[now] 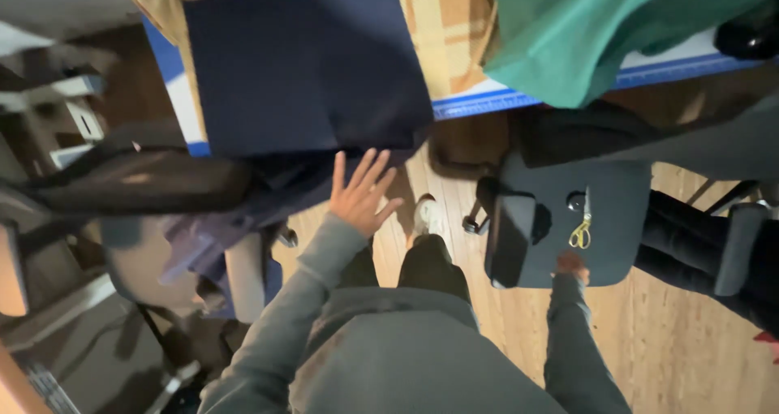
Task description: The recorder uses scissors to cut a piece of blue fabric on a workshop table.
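We reach our left hand (363, 193), fingers spread wide and empty, toward the navy cloth (304, 65) hanging off the table (487, 102). Right hand (570, 263) rests on the chair seat (617, 211) edge near the yellow-handled scissors (581, 229), grip unclear. Best grab the cloth's edge flat.

Two hands: the left hand (362, 191) spread just below one navy fabric sheet (304, 61), the right hand (571, 264) by one pair of yellow-handled scissors (582, 229). One green cloth (600, 29) lies beyond. One white shoe (428, 216) shows between them.

Grey sweatshirt, dark trousers, white shoe (428, 216)
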